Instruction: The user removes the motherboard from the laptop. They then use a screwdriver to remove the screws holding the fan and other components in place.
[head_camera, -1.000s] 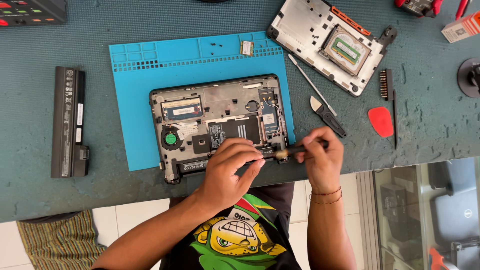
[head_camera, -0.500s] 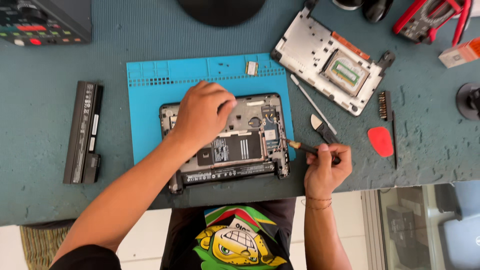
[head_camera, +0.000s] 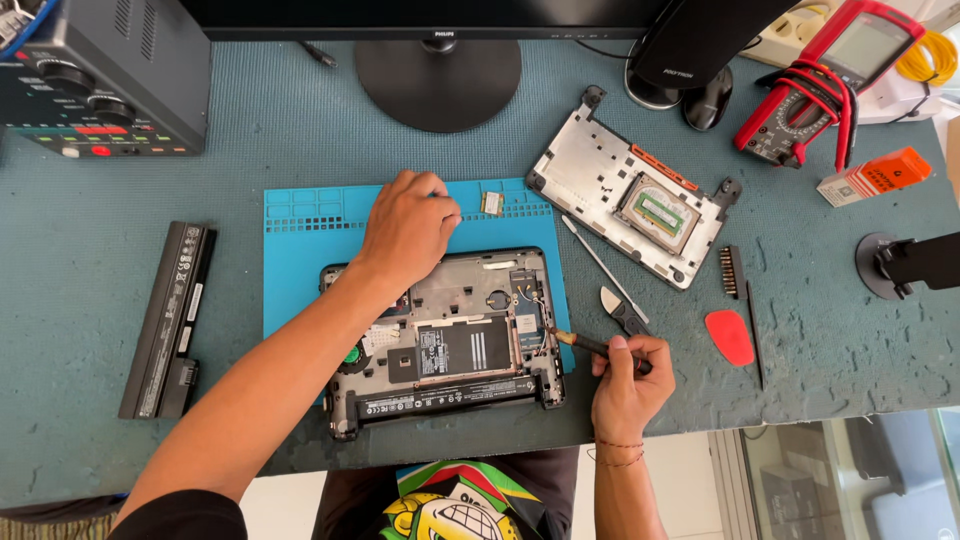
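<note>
My right hand (head_camera: 628, 385) grips the screwdriver (head_camera: 592, 346), at three o'clock of the open laptop (head_camera: 445, 340). My left hand (head_camera: 405, 225) is loosely curled on the blue mat (head_camera: 300, 250). The tip might scratch the board.

Left hand (head_camera: 405, 225) reaches forward, fingers curled; right hand (head_camera: 628, 385) fisted.

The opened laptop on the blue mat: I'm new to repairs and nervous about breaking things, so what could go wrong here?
The screwdriver in the right hand points its tip at thin wires by the laptop edge; a slip might nick them. The left hand reaches across the bare board to the mat, so the forearm could brush parts. The small chip card lies loose on the mat and might get knocked away.
</note>
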